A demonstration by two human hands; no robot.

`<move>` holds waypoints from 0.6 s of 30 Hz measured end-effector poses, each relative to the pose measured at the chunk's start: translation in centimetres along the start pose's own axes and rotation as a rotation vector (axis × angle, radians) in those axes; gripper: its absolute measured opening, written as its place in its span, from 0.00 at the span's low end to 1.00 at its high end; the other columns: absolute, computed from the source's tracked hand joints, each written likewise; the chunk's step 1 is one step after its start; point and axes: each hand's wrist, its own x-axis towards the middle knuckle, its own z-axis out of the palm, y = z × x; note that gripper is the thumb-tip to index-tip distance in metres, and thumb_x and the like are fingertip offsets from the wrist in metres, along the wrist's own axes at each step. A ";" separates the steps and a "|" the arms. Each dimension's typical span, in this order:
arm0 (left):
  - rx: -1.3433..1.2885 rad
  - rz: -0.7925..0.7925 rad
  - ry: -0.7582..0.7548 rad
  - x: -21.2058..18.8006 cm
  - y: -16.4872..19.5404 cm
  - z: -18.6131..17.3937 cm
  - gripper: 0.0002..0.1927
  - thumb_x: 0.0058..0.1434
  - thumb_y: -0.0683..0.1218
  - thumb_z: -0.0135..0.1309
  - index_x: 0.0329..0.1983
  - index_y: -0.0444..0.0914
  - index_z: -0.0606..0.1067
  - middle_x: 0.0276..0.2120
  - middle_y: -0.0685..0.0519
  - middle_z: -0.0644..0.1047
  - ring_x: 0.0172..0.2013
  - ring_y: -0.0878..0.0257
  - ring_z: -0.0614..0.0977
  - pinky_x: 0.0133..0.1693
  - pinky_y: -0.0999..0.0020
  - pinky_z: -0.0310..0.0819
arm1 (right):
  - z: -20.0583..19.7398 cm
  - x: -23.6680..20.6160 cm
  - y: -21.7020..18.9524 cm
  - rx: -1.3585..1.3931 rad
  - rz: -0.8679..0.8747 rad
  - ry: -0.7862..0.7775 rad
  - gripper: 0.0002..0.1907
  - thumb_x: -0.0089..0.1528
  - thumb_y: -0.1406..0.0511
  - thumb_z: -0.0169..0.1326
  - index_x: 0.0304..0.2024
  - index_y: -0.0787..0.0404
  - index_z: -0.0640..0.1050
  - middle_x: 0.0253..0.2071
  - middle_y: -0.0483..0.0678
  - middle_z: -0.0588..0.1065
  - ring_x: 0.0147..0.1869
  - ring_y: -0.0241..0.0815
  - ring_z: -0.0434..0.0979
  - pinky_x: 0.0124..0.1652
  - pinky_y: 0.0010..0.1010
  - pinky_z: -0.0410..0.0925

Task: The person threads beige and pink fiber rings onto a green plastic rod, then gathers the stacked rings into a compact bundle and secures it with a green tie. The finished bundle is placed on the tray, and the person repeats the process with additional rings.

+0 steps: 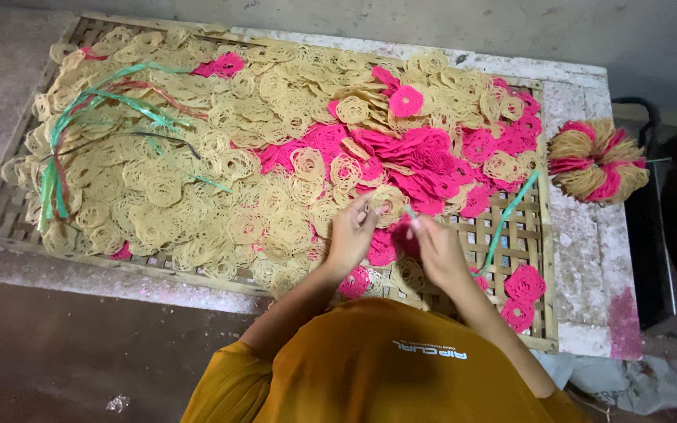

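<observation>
My left hand (352, 235) pinches a beige lacy round cracker (390, 200) at the near edge of the heap. My right hand (437, 249) is close beside it, fingers closed on a green plastic strip (508, 215) that runs up and to the right across the tray. A pink cracker (382, 249) lies between and just under the two hands. Many beige crackers (197, 180) and pink crackers (425, 160) lie spread over a woven bamboo tray (528, 235).
A tied round bundle of beige and pink crackers (597, 160) sits on the white ledge (589, 266) right of the tray. Loose green and red strips (88, 117) lie on the heap at far left. Two pink crackers (523, 294) rest at the tray's near right corner.
</observation>
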 end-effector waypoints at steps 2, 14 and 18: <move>0.068 0.004 -0.008 -0.7 0.6 0.8 0.20 0.70 0.38 0.50 0.64 0.33 0.72 0.47 0.48 0.82 0.46 0.66 0.80 0.47 0.72 0.74 | 0.2 -0.6 -0.4 -0.047 0.021 -0.056 0.16 0.71 0.60 0.43 0.39 0.64 0.78 0.28 0.58 0.77 0.32 0.58 0.78 0.34 0.45 0.68; 0.290 0.086 -0.338 -2.7 1.3 2.4 0.18 0.65 0.32 0.46 0.54 0.33 0.80 0.50 0.47 0.82 0.31 0.65 0.79 0.34 0.73 0.76 | 0.1 -3.3 3.2 -0.288 0.048 0.015 0.12 0.67 0.61 0.49 0.37 0.61 0.80 0.31 0.63 0.76 0.36 0.66 0.77 0.35 0.53 0.68; 0.487 0.250 -0.353 -2.7 -0.2 4.4 0.10 0.62 0.35 0.57 0.46 0.33 0.81 0.39 0.47 0.82 0.34 0.61 0.85 0.38 0.71 0.81 | 0.0 -5.7 6.9 -0.149 0.107 -0.012 0.11 0.67 0.61 0.50 0.40 0.60 0.81 0.33 0.57 0.79 0.35 0.58 0.80 0.35 0.48 0.71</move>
